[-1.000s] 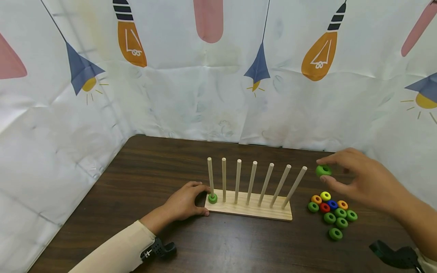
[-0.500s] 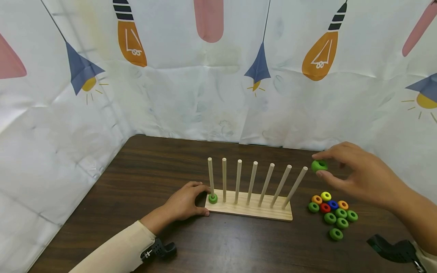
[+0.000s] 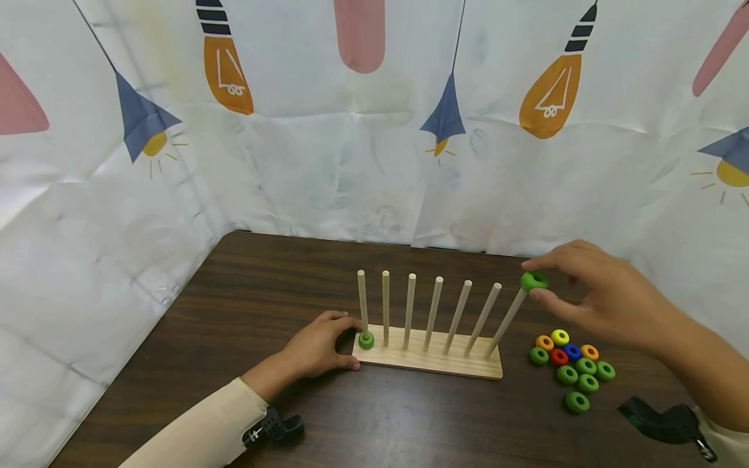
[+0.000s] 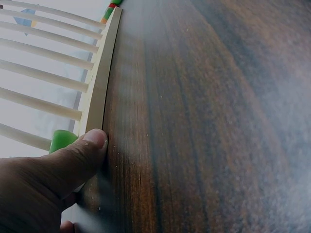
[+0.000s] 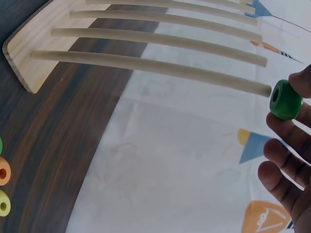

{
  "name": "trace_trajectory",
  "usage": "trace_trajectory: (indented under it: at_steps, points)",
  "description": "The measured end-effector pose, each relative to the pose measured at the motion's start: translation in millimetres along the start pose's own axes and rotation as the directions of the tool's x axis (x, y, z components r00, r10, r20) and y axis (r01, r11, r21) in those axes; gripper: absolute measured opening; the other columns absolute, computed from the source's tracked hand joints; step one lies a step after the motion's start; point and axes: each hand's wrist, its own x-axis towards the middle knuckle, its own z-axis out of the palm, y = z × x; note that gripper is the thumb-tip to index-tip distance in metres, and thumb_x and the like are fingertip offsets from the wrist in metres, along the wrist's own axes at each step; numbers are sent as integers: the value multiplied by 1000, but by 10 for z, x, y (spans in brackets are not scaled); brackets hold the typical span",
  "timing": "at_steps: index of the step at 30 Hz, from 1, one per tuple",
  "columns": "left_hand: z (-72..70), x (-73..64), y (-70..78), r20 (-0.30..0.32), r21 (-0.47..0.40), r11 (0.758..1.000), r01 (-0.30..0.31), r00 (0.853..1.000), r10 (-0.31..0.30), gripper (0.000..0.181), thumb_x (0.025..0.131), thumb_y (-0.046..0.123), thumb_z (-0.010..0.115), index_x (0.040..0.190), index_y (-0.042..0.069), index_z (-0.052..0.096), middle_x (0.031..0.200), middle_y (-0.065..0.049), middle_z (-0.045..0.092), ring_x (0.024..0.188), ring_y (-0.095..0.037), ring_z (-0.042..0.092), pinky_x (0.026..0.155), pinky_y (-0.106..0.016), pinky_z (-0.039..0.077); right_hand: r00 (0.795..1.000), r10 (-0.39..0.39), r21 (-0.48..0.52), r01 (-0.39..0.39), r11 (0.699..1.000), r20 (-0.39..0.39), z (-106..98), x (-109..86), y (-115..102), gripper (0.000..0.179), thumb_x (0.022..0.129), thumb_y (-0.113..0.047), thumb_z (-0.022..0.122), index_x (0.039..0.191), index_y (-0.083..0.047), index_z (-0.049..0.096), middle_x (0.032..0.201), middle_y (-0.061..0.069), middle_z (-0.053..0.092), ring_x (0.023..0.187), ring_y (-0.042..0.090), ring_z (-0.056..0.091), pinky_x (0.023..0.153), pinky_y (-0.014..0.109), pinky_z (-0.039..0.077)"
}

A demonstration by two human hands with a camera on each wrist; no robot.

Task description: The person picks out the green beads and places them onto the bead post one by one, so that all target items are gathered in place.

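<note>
A wooden peg board [image 3: 433, 364] with a row of several upright pegs lies on the table. Its left end is gripped by my left hand [image 3: 313, 344], thumb along the front edge. One green ring [image 3: 366, 344] sits at the foot of the leftmost peg, beside that hand. My right hand [image 3: 608, 302] pinches another green ring [image 5: 287, 102] between thumb and fingertips at the top of the rightmost peg [image 3: 508, 318]. In the right wrist view this ring faces the peg's tip, a hair off it or just touching; I cannot tell which.
Right of the board lies a loose cluster of rings: several green rings [image 3: 586, 366], a yellow ring [image 3: 560, 337], orange ones, a red ring [image 3: 558, 357] and a blue ring [image 3: 572, 352]. Behind the dark table [image 3: 281, 273] hangs a white printed cloth [image 3: 328, 175].
My right hand has moved left with the green ring, from beside the rightmost peg to its tip. The left hand and the board have stayed put.
</note>
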Motion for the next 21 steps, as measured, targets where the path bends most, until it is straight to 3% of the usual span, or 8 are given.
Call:
trace_trajectory:
  at_steps: [10,21]
  points:
    - [5,-6,-7,0,3,1000,-7,1000,7,59,76,40,92,128,27,67,142,-12,55,138,-33,47,98,-56,48,998,-63,41,62,997,3,88,80,-7,47,76,-8,87,120,-20,73,113,-8,69,99,10,58,80,19,43]
    - [3,-12,-12,3,-1,1000,-13,1000,13,59,77,40,91,130,27,67,142,-12,55,138,-33,46,98,-57,48,998,-44,19,43,999,34,132,173,-90,48,76,-10,89,119,-21,73,111,-11,67,96,8,57,77,23,44]
